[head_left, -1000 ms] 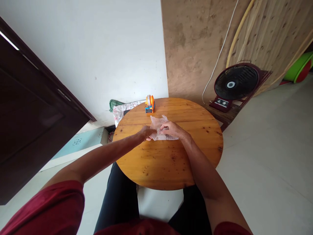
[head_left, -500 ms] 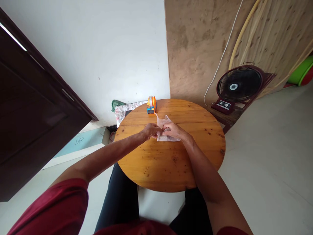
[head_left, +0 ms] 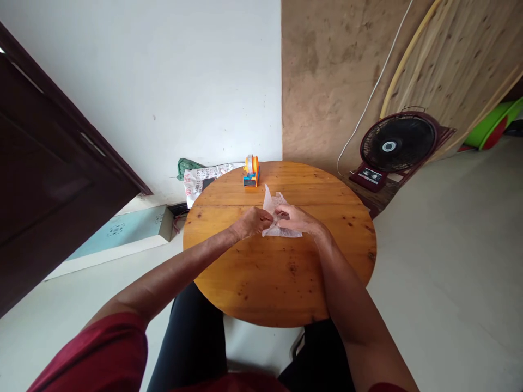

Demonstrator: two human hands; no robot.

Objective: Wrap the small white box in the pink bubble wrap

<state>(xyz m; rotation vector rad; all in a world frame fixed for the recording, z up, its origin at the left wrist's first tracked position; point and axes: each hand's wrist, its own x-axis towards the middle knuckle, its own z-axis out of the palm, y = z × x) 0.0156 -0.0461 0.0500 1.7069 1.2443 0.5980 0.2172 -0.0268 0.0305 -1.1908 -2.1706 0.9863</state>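
Observation:
A crumpled sheet of translucent bubble wrap [head_left: 281, 232] lies near the middle of the round wooden table [head_left: 261, 283], one corner standing up at its far side. My left hand [head_left: 255, 222] is closed, its fingertips pinching the left part of the wrap. From the right, my right hand [head_left: 300, 219] curls its fingers and thumb onto the middle of the sheet. Whether something lies inside the wrap is hidden by the fingers. Beyond the hands, an orange and blue tape dispenser [head_left: 252, 173] with a roll of tape stands near the table's far edge.
A dark red fan [head_left: 396, 147] stands right of the table, below a hanging white cable [head_left: 373, 87]. Behind the table lie a printed white sack [head_left: 196, 185] and a green bag [head_left: 188, 167]. At left are a dark door [head_left: 53, 158] and a pale blue box [head_left: 118, 231].
My left hand has turned slightly and closed more at the wrap's left side. A far corner of the wrap now rises higher. The camera view has shifted a little.

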